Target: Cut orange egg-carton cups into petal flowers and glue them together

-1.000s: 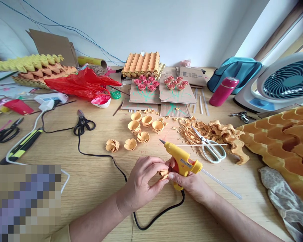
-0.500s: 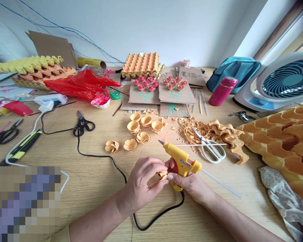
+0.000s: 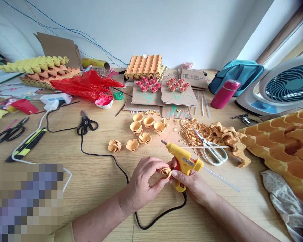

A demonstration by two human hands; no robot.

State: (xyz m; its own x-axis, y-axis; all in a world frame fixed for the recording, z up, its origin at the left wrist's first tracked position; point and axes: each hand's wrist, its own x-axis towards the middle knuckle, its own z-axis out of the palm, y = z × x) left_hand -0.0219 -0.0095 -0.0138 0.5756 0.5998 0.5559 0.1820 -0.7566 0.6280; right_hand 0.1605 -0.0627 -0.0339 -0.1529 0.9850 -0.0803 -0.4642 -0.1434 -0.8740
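Note:
Between the thumb and fingers of my left hand (image 3: 146, 181) is a small rolled egg-carton flower (image 3: 166, 172), its petals curled into a spiral. My right hand (image 3: 195, 185) grips a yellow hot glue gun (image 3: 184, 159), nozzle pointing up and left, a clear glue stick (image 3: 222, 179) jutting from its back. The right thumb also touches the flower's edge. Beyond my hands stand several cut egg-carton cups (image 3: 135, 127). Three petalled pieces lie nearer, one of them a swirled flower (image 3: 114, 146) at the left.
White-handled scissors (image 3: 213, 151) lie by carton scraps (image 3: 197, 131) on the right. Black scissors (image 3: 86, 124) and the gun's black cord (image 3: 121, 171) are to the left. Cardboard with pink flowers (image 3: 175, 92) lies behind; a pink bottle (image 3: 226, 94) and large egg trays (image 3: 282, 141) flank the right side.
The flower has turned in my fingers, so its spiral top now faces me. The glue gun stays in my right hand. The whole view has shifted slightly.

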